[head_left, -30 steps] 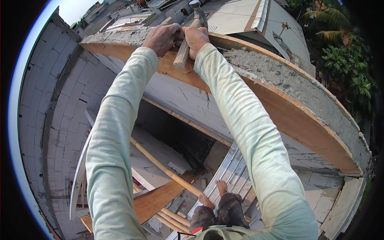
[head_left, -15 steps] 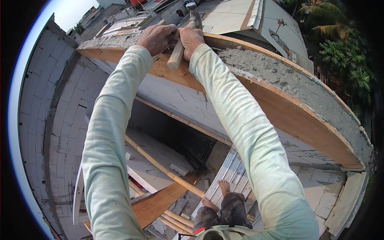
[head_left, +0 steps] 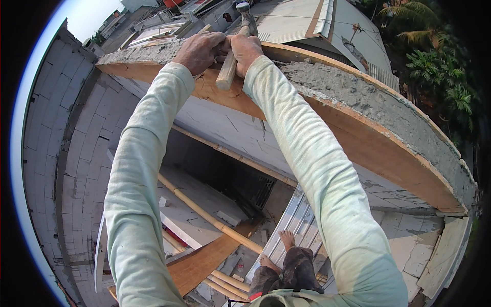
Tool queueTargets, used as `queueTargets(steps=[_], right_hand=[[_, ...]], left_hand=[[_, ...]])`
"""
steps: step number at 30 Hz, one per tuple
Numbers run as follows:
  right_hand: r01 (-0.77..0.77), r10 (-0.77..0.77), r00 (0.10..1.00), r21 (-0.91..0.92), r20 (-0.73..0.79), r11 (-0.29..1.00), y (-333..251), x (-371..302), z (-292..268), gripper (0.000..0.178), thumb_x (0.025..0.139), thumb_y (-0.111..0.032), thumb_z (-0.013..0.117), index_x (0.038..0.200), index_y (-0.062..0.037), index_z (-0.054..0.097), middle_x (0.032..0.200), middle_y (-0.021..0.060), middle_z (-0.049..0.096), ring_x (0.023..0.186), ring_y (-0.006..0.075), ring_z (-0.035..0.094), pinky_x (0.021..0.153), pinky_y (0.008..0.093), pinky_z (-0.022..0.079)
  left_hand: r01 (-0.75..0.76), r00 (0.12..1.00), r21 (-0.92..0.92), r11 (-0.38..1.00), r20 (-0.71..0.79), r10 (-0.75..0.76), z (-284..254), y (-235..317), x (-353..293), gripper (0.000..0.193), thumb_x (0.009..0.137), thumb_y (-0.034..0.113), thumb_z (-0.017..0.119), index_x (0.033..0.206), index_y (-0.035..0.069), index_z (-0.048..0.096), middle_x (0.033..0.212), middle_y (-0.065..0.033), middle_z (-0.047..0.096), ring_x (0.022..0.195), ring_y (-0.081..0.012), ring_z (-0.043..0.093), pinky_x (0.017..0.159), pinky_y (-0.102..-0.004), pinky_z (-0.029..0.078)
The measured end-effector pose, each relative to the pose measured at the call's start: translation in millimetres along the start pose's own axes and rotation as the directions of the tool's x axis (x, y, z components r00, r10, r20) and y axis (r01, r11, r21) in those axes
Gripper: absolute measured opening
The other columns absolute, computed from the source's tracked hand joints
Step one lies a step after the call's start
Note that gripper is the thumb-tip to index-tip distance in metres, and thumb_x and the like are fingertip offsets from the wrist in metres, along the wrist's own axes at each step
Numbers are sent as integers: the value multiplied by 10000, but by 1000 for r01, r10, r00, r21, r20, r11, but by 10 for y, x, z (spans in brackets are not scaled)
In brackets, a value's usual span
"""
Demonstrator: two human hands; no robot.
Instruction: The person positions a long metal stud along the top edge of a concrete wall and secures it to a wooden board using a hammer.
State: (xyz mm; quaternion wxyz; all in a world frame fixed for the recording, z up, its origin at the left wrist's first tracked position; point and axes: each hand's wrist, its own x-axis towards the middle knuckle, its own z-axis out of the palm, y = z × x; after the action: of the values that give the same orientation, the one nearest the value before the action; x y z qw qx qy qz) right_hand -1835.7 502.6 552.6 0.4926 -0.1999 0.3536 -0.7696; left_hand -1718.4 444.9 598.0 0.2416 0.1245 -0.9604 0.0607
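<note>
A hammer (head_left: pixel 228 71) with a worn wooden handle and a metal head lies through the grip of my right hand (head_left: pixel 246 50), its head pointing away and its handle end toward me. Close beside it, my left hand (head_left: pixel 200 51) is closed, fingers bent toward the right hand. What the left fingers hold, if anything, is hidden. Both hands are over the top of a wall beam of rough grey concrete (head_left: pixel 353 89), faced on my side by a wooden form board (head_left: pixel 353 125).
My bare feet stand on ridged metal planking (head_left: pixel 286 225). Below are bamboo poles (head_left: pixel 204 212), a loose plywood sheet (head_left: pixel 204 261) and a dark opening (head_left: pixel 220 169). A block wall (head_left: pixel 87 138) rises at left. Beyond the beam are a pale roof (head_left: pixel 291 23) and trees (head_left: pixel 440 77).
Hands and hammer keep almost the same place on the beam. The view has shifted very slightly.
</note>
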Motion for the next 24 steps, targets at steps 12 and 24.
queueTargets(steps=[12,24], right_hand=[[249,-207,954,-191,215,950,236,386,-263,190,766,28,503,937,112,516,863,170,557,769,281,609,687,463,568],[-37,38,999,77,-17,996,18,-19,20,200,742,37,524,925,117,513,803,182,573,672,283,620,613,416,568]], left_hand=[[-58,996,-14,998,66,59,-26,45,120,115,802,103,600,838,18,531,740,-135,567,706,-338,546,645,-400,438],[-154,987,10,988,-47,154,-30,1,-66,80,843,91,558,888,24,559,778,-129,593,732,-328,569,674,-383,452]])
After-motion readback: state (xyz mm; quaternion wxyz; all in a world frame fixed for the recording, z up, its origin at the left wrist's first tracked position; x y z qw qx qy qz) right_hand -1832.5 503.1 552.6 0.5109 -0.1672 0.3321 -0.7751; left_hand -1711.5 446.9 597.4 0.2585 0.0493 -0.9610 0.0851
